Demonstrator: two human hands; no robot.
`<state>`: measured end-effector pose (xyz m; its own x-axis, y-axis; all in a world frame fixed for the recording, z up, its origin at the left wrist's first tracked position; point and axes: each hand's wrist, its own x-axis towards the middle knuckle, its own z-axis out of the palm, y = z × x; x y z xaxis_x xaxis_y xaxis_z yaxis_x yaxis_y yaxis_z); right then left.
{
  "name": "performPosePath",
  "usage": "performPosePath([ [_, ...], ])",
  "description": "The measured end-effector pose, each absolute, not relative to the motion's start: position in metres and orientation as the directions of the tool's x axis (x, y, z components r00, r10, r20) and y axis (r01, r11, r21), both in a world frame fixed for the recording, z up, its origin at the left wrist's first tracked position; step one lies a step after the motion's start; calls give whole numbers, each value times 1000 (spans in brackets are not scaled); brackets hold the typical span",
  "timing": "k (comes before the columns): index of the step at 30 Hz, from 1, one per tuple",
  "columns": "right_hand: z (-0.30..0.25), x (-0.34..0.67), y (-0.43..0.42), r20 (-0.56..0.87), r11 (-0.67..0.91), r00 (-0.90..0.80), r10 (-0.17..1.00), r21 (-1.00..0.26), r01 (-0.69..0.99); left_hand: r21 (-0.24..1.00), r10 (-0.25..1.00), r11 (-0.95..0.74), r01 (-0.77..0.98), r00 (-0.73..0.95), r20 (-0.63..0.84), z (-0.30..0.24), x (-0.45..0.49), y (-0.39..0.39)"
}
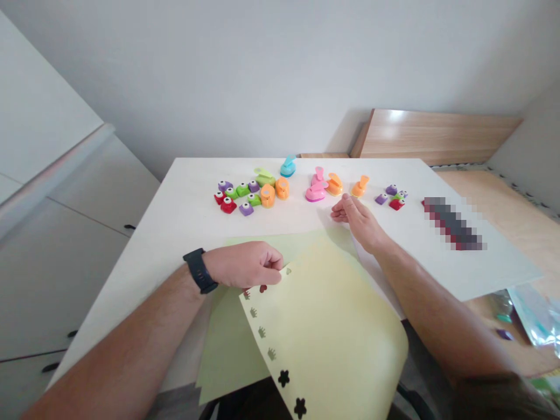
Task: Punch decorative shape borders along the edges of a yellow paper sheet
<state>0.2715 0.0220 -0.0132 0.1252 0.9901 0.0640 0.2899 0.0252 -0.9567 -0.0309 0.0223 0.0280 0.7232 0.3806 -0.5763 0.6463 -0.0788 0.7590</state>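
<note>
My left hand (251, 263), with a dark watch (200, 270) on its wrist, pinches the edge of a pale yellow paper sheet (332, 326). Holes run along that sheet's left edge: crowns, then flowers nearer me. A small heart-shaped hole (289, 271) shows beside my fingers. The sheet is tilted and curls at the right, over pale green paper (231, 344) lying on the table. My right hand (356, 219) hovers past the far edge of the paper with its fingers extended, holding nothing. Nearest to it are an orange craft punch (360, 186) and pink craft punches (317, 191).
On the white table (175, 221), several small purple, green and red punches (236, 195) stand left of centre. Larger orange punches (268, 196) and a blue punch (287, 167) are near them. More small punches (394, 197) and a pixelated dark object (455, 223) lie right.
</note>
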Motion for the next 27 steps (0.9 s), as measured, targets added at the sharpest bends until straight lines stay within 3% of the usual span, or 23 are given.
performPosePath([
  [5, -20, 286, 34, 91, 2, 302, 949, -959, 283, 753, 390, -83, 653, 716, -579, 28, -31, 22],
  [12, -7, 299, 42, 113, 87, 395, 912, -993, 83, 755, 390, -75, 651, 716, -579, 27, -32, 22],
  [15, -3, 295, 40, 91, 101, 331, 939, -995, -12, 754, 391, -67, 653, 713, -582, 28, -32, 22],
  [18, -6, 287, 40, -13, -2, 149, 989, -997, -75, 753, 395, -59, 655, 709, -585, 29, -31, 21],
  [20, -10, 286, 41, -55, -49, 131, 990, -997, -52, 755, 395, -55, 654, 708, -585, 30, -30, 22],
  [27, -9, 316, 50, 62, 17, 403, 913, -993, 113, 746, 394, -65, 662, 704, -591, 28, -31, 22],
])
